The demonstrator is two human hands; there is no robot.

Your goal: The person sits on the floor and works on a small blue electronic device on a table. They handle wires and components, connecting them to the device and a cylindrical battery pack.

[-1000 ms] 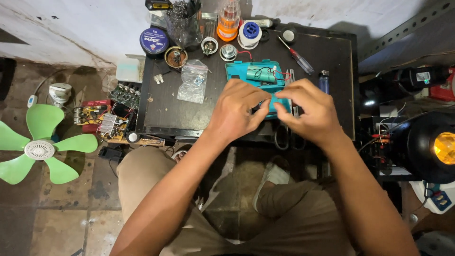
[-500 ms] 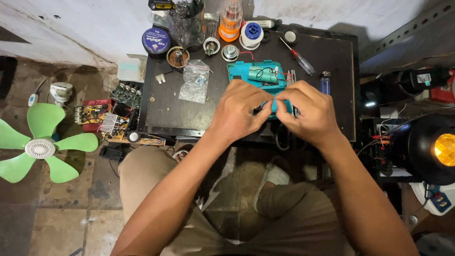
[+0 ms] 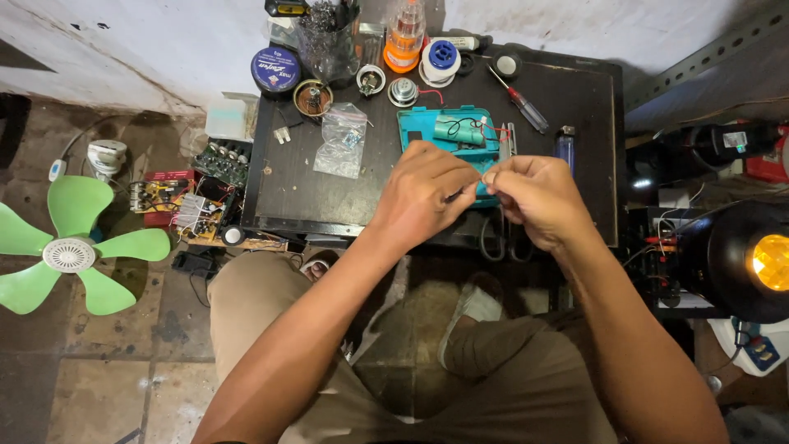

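Two hands, left hand [image 3: 427, 193] and right hand [image 3: 534, 197], are held together above the teal plastic open casing [image 3: 448, 131] on the black bench [image 3: 575, 107]; a thin dark wire [image 3: 454, 195] is pinched between the fingers.

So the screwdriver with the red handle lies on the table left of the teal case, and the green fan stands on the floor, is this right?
Not quite: in the head view the screwdriver lies right of the teal case, not left. It is on the table, and the green fan is on the floor.
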